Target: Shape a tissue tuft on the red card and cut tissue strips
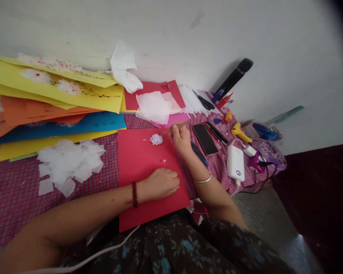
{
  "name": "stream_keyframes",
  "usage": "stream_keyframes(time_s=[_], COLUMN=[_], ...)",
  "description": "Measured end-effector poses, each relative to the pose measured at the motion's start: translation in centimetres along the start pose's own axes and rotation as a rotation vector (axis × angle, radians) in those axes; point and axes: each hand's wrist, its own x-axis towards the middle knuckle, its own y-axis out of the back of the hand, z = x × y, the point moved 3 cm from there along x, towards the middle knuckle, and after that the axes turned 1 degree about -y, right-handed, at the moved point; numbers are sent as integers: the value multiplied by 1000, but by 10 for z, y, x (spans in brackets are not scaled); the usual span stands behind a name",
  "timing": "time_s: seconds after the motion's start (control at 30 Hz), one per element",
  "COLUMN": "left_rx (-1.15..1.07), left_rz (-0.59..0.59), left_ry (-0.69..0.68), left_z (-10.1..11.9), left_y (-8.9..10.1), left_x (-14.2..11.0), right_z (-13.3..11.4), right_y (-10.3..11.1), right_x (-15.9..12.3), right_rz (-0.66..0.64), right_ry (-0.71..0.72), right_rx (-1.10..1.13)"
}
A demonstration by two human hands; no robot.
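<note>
A red sheet of paper (137, 163) lies on the cloth in front of me. Near its top edge sits a small crumpled white paper tuft (156, 139) with a faint lilac tint. My right hand (182, 139) grips a slim brown stick (167, 131), whose tip points at the tuft's upper right side; whether they touch is unclear. Across the lower part of the red sheet rests my left hand (159, 184), fingers curled in and nothing visible in them. Small white scraps (164, 161) dot the sheet between the hand and the tuft.
White tissue squares (71, 163) are heaped at left, below stacked coloured papers (88, 89). Behind lies more white tissue (153, 106). To the right are a phone (205, 139), pens (217, 132), scissors (205, 102), a yellow glue gun (240, 132) and a cabled power bank (235, 163).
</note>
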Motion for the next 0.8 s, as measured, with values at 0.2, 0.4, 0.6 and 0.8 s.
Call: stream_keyframes(time_s=[0.2,0.4,0.6,0.8], left_rx=[1,9,14,16], left_rz=[0,-3,-5,-5], left_ry=[-1,0,-4,1], left_z=[0,-1,-1,-1], left_y=[-1,0,0,-1], left_x=[0,-1,0,0], right_z=[-1,-1,1,0], right_y=[0,2,2,1], right_x=[1,2,1,1], right_rz=[0,-19,4,-14], right_ry=[-10,-15,4,11], right_rx=[-1,8,35,53])
